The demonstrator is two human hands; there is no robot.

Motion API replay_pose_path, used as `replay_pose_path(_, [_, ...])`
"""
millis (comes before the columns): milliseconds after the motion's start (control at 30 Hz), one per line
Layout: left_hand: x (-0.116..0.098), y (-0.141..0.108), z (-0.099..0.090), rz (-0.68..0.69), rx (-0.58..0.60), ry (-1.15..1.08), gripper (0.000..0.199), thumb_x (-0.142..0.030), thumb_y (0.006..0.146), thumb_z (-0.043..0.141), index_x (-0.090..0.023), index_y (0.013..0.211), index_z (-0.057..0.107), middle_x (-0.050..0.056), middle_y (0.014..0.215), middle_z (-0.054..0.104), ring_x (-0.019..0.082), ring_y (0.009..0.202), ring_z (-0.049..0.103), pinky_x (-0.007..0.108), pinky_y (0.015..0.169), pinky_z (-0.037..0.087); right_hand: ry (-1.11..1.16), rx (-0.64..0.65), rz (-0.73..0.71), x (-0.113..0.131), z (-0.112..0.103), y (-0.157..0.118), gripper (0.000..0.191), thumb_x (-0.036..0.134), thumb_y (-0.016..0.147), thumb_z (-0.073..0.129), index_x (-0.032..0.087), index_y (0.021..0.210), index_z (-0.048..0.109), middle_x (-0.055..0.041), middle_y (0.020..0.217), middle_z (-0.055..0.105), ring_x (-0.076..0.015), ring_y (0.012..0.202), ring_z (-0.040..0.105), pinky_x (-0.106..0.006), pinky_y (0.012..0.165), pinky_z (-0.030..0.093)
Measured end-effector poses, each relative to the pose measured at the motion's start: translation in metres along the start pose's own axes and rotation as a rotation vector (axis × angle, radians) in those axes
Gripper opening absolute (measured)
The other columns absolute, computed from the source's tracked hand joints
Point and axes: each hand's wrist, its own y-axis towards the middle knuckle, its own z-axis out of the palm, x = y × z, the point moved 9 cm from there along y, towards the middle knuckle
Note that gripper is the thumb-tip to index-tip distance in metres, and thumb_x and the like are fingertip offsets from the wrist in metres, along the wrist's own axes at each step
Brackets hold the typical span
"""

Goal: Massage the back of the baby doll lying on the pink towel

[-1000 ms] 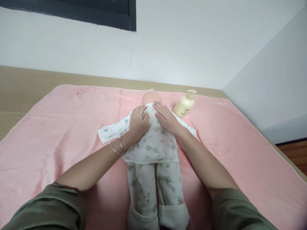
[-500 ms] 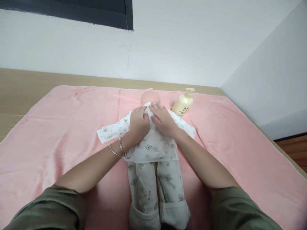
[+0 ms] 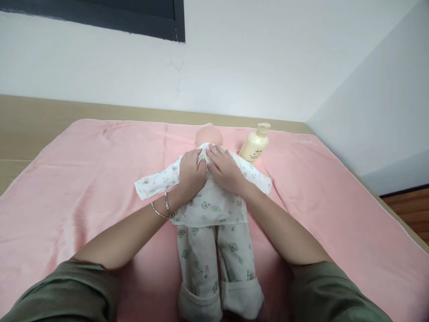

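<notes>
A baby doll [image 3: 208, 136] lies stretched out with its bare head toward the wall; no face shows, and I cannot tell which side is up. It wears a white printed top [image 3: 214, 210] and matching trousers [image 3: 201, 255] with turned-up cuffs. My left hand [image 3: 192, 174] lies on the upper left of the top, fingers over the shoulder, thumb inward. Resting flat on the upper right part is my right hand [image 3: 225, 169], its fingertips near the collar. Both hands press on the cloth without gripping it. Two bracelets circle my left wrist.
A pale yellow pump bottle [image 3: 254, 145] leans or lies beyond the doll's right sleeve. Under everything spreads a pink blanket [image 3: 100, 179] on a wooden surface [image 3: 30, 120]. A white wall [image 3: 234, 67] closes off the back, with a dark frame [image 3: 134, 18] at upper left.
The whole view has shifted very slightly. My right hand's fingers have slid a little to the left on the top; the left hand stays in nearly the same place.
</notes>
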Motion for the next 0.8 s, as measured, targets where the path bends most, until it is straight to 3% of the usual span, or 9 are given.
replay_pose_path(100, [-0.001,-0.001,0.001,0.021,-0.002,0.020,0.038,-0.028,0.087,0.042,-0.016,0.116,0.064,0.013,0.117,0.071,0.030,0.113,0.062,0.050,0.107,0.048,-0.015,-0.019,0.166,-0.034,-0.007,0.012,0.064,0.037,0.103,0.036,0.004,0.157,0.035,-0.0197,0.165,0.035,-0.0357,0.156,0.029,-0.058,0.127,0.024])
replay_pose_path(167, [0.000,-0.002,0.001,0.019,-0.007,0.027,0.039,-0.028,0.087,0.043,-0.016,0.118,0.064,0.013,0.120,0.070,0.030,0.114,0.062,0.049,0.108,0.048,-0.079,-0.043,0.232,-0.034,-0.009,0.006,0.064,0.036,0.103,0.034,-0.002,0.155,0.037,-0.0250,0.162,0.039,-0.0379,0.153,0.034,-0.058,0.127,0.025])
replay_pose_path(267, [0.002,0.000,0.001,0.011,0.001,0.033,0.041,-0.029,0.089,0.040,-0.015,0.119,0.064,0.014,0.122,0.070,0.029,0.115,0.062,0.048,0.108,0.048,-0.178,-0.101,0.160,0.000,-0.011,-0.014,0.059,0.026,0.103,0.032,-0.005,0.152,0.040,-0.0276,0.159,0.042,-0.0392,0.152,0.035,-0.057,0.126,0.027])
replay_pose_path(333, [0.003,0.002,0.002,0.011,0.018,0.037,0.042,-0.029,0.092,0.037,-0.014,0.120,0.064,0.014,0.123,0.070,0.029,0.116,0.062,0.048,0.108,0.048,-0.196,-0.091,0.044,0.027,-0.009,-0.027,0.057,0.021,0.101,0.032,-0.001,0.153,0.041,-0.0236,0.162,0.039,-0.0397,0.154,0.030,-0.057,0.126,0.027])
replay_pose_path(400, [0.003,0.004,0.003,0.018,0.033,0.051,0.044,-0.029,0.095,0.034,-0.014,0.122,0.064,0.015,0.125,0.069,0.029,0.117,0.062,0.048,0.109,0.048,-0.171,-0.036,-0.025,0.040,-0.006,-0.032,0.056,0.017,0.100,0.031,0.004,0.153,0.043,-0.0180,0.164,0.039,-0.0392,0.156,0.027,-0.056,0.126,0.027])
replay_pose_path(500, [-0.002,0.002,0.004,0.039,0.056,0.138,0.044,-0.026,0.094,0.033,-0.012,0.124,0.063,0.017,0.126,0.068,0.030,0.118,0.062,0.050,0.109,0.048,-0.089,0.030,0.019,0.022,-0.006,-0.020,0.055,0.024,0.103,0.028,0.006,0.153,0.044,-0.0170,0.165,0.037,-0.0372,0.156,0.027,-0.055,0.126,0.028])
replay_pose_path(667, [-0.027,-0.020,0.010,0.171,0.084,0.367,0.048,-0.026,0.098,0.034,-0.003,0.134,0.055,0.025,0.139,0.060,0.037,0.136,0.052,0.056,0.116,0.040,-0.042,-0.023,0.186,-0.030,-0.013,0.008,0.061,0.041,0.103,0.037,0.000,0.148,0.044,-0.0247,0.158,0.044,-0.0362,0.151,0.037,-0.053,0.124,0.029])
replay_pose_path(733, [-0.032,-0.022,0.009,0.209,0.074,0.402,0.048,-0.026,0.099,0.034,-0.003,0.136,0.053,0.026,0.143,0.057,0.037,0.141,0.048,0.058,0.117,0.038,-0.066,-0.040,0.180,-0.031,-0.014,0.009,0.057,0.041,0.102,0.038,0.002,0.141,0.051,-0.0236,0.151,0.053,-0.0357,0.144,0.044,-0.052,0.122,0.033])
replay_pose_path(800, [-0.028,-0.015,0.009,0.208,0.105,0.411,0.044,-0.026,0.098,0.035,-0.005,0.129,0.057,0.025,0.135,0.062,0.036,0.133,0.054,0.056,0.113,0.043,-0.113,-0.048,0.175,-0.021,-0.015,0.002,0.049,0.037,0.102,0.037,0.004,0.131,0.058,-0.0229,0.141,0.061,-0.0358,0.136,0.051,-0.051,0.117,0.037])
